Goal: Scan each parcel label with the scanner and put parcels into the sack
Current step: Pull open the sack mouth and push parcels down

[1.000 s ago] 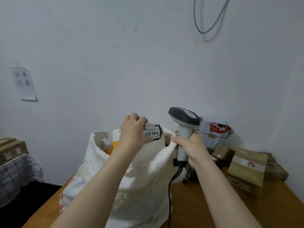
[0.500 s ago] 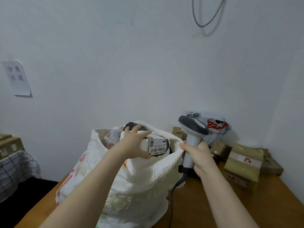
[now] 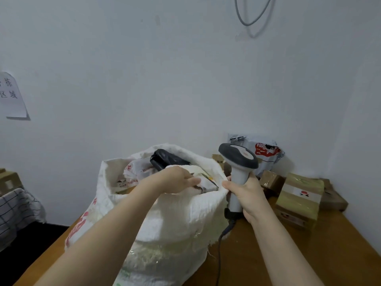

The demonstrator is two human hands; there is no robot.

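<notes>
At the mouth of the sack (image 3: 165, 215), the left hand (image 3: 175, 179) is lying palm-down with fingers extended, pressing on a white parcel (image 3: 203, 180) that is sitting just inside the rim; whether the fingers are curling under it cannot be told. Beside it, behind the hand, a black bagged parcel (image 3: 165, 159) and a white printed mailer (image 3: 136, 172) are showing in the opening. Immediately right of the sack, the right hand (image 3: 245, 195) is wrapping closed around the handle of the scanner (image 3: 238, 159), holding it upright with the grey head tilting toward the sack; its thumb is touching the sack's rim. A dark cable (image 3: 219, 252) is trailing from the scanner's base down over the tabletop.

The sack, woven white with red print on its side, is standing on a wooden table (image 3: 309, 254). Further right, near the wall, a taped cardboard box (image 3: 299, 199) is resting on the table, with a smaller brown box (image 3: 270, 179) just beside it and a grey mailer with red print (image 3: 266, 151) leaning against the wall behind the scanner. The wall (image 3: 185, 79) is plain white; a paper notice (image 3: 11, 96) is hanging at the left edge and a grey wire loop (image 3: 251, 17) is hanging near the top. At far left, a checked cloth (image 3: 16, 207) is draping below another carton (image 3: 9, 180).
</notes>
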